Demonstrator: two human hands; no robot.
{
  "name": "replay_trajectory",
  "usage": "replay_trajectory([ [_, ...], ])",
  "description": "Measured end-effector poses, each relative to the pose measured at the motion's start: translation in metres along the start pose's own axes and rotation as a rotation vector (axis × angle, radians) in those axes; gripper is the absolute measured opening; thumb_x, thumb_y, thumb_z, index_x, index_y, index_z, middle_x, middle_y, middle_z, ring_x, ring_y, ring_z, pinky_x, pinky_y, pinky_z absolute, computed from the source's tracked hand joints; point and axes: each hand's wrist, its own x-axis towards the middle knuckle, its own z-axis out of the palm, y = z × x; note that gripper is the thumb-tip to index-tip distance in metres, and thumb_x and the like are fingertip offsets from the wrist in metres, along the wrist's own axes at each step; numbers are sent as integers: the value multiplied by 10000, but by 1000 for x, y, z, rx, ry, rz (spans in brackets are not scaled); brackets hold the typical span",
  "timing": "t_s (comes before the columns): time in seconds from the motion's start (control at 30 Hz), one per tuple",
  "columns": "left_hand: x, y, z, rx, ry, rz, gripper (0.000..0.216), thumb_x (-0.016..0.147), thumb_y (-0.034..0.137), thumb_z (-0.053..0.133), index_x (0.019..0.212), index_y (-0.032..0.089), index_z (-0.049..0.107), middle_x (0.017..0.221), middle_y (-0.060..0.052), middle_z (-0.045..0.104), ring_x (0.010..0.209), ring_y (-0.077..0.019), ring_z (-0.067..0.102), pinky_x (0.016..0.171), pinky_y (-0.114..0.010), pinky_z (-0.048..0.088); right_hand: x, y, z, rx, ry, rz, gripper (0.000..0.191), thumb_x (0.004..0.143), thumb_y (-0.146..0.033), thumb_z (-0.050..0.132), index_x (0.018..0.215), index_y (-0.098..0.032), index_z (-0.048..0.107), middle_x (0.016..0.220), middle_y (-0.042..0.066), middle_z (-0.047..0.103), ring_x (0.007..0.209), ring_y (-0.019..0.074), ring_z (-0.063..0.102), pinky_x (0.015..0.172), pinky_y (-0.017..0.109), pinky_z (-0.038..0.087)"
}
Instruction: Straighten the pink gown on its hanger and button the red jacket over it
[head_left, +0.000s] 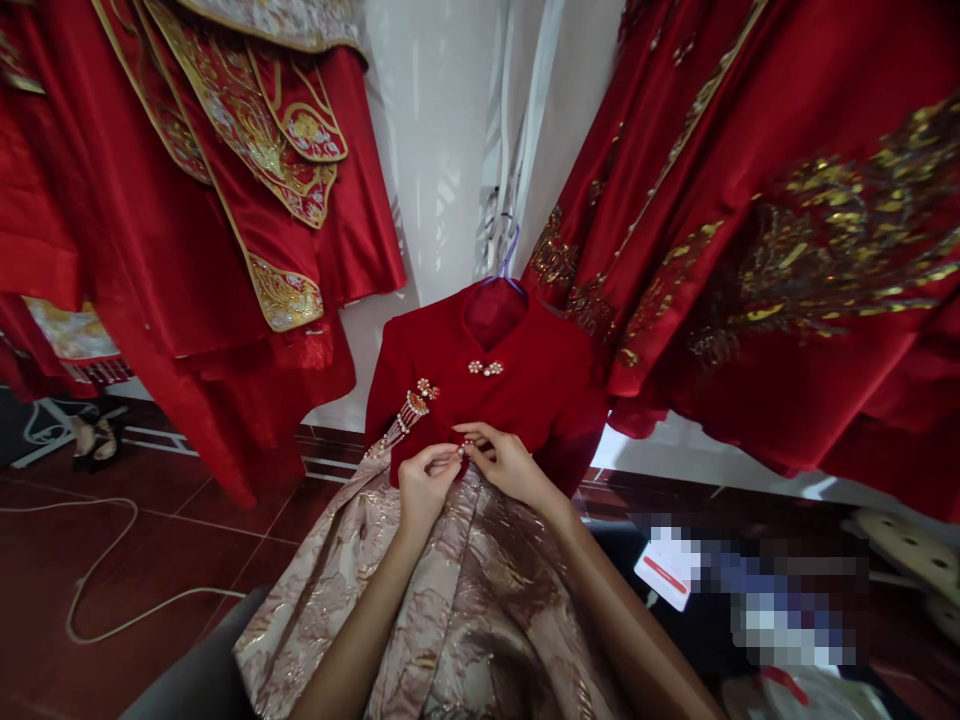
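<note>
A red velvet top [525, 385] hangs on a hanger [508, 262] in front of me, above a champagne brocade skirt [457, 610]. It carries a pearl clasp [485, 368] at the neck and a tasselled pearl ornament [411, 408] on the chest. My left hand [424, 485] and my right hand [507, 462] meet at the lower front edge of the top. Both pinch a small pearl fastening [464, 448] between their fingertips. My forearms lie over the skirt.
Red robes with gold embroidery hang at left [225, 200] and right [787, 230], close on both sides. Behind is a white wall [435, 150]. A cord [97, 590] loops over the dark red tiled floor at left. A tagged item [667, 570] lies at lower right.
</note>
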Motion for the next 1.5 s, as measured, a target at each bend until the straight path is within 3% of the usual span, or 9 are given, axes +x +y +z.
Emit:
replay_trajectory([
  [0.3,0,-11,0,25,1,12,202,773,259,611,942,152,585,822,-59,692,750,-145,678,701,-269,556,1,1,-1,-24,-23,11,332,861,-244,484,1181,-227,572,968,42,690,888,164,654,752,272,529],
  [0.5,-3,-8,-1,159,3,75,189,754,214,608,933,170,566,784,-22,644,681,-105,629,611,-200,516,-2,-8,-18,-139,-5,-46,397,813,-271,573,1208,-229,557,1064,52,635,656,94,578,636,238,498],
  [0.77,-5,-3,-3,330,1,167,186,791,274,609,949,180,581,870,-36,618,723,-106,613,593,-199,520,-6,-12,-47,-190,108,-58,235,859,-290,525,1068,-228,613,990,43,646,764,128,599,608,247,482],
  [0.87,-4,-4,-3,327,10,166,174,805,286,602,937,176,571,880,-41,635,730,-111,620,609,-211,527,-6,-11,-42,-168,69,-45,169,841,-300,559,971,-215,626,921,37,658,787,138,612,681,275,504],
  [1.0,-4,-4,-4,351,2,181,172,812,303,602,928,176,591,897,-45,638,716,-110,614,614,-220,531,-5,-5,-27,-76,-30,-25,235,787,-326,642,980,-201,592,893,33,668,833,150,627,778,304,509],
  [1.23,-4,-1,-4,351,-27,181,189,821,316,594,938,177,646,907,-59,639,731,-120,620,632,-230,543,0,4,-15,54,-65,10,99,836,-266,563,907,-197,550,885,33,666,853,147,645,767,290,517],
  [1.5,-3,-3,-6,332,-25,170,183,811,335,610,889,180,668,868,-59,662,735,-135,633,666,-250,539,0,9,-9,136,-67,5,116,844,-296,549,903,-197,533,889,37,661,869,155,653,744,284,527],
])
